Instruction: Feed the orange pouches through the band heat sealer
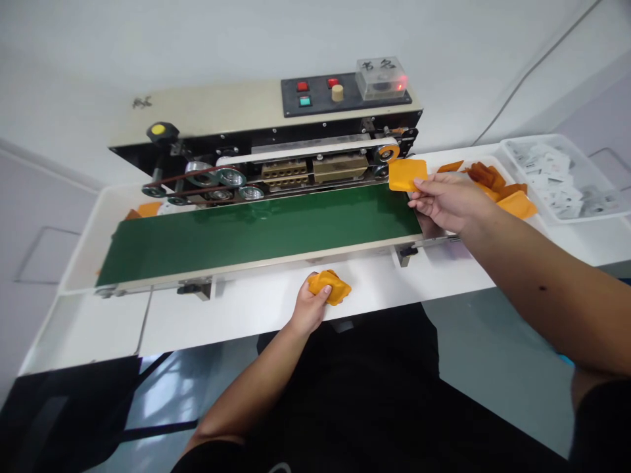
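Note:
Pinched in my right hand point(451, 198) is one flat orange packet point(407, 175), held upright at the right end of the band sealing machine point(211, 121), close to its roller and white belt. My left hand point(311, 305) grips a small stack of orange packets point(335, 287) low over the table's front edge. The machine's green conveyor belt point(266, 226) runs between my two hands and the sealing rollers. Whether the packet in my right hand touches the roller, I cannot tell.
A white tray point(500, 157) with orange and brown packets lies behind my right wrist. Right of it, a clear bin point(604, 213) holds white packets. Another bin point(81, 253) stands under the belt's left end. Switches and a knob point(337, 93) sit on the machine top.

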Available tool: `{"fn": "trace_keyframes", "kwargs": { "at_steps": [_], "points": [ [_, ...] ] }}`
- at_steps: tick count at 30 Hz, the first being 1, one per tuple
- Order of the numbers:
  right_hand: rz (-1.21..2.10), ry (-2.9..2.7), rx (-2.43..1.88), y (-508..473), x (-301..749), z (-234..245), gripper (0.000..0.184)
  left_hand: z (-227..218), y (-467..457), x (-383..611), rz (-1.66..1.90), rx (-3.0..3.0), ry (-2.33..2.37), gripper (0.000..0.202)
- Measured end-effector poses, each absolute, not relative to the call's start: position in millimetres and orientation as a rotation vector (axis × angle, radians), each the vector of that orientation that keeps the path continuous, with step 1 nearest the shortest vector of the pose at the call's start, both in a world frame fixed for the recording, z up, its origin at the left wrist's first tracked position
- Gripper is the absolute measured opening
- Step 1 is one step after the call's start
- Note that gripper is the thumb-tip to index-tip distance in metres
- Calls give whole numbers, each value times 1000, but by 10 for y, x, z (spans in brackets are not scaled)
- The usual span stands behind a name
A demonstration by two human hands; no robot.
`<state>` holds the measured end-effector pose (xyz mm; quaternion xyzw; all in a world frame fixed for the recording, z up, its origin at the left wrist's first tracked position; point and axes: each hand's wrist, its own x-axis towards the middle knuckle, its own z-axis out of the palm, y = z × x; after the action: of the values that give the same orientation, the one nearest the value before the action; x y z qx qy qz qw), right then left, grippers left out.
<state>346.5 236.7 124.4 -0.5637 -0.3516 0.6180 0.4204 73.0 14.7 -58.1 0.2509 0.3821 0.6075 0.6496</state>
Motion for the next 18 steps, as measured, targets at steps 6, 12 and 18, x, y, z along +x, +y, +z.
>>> {"fn": "trace_keyframes", "kwargs": {
  "at_steps": [6,12,18],
  "points": [
    [1573,-885,-1462,2413,3379,1343,31,-584,158,727,1372,572,854,43],
    [1575,-929,-1508,2462,3280,1403,30,-593,151,725,1367,556,846,45],
    [1619,-987,-1494,2443,3249,1364,14,-598,144,720,1375,555,858,44]
  ]
}}
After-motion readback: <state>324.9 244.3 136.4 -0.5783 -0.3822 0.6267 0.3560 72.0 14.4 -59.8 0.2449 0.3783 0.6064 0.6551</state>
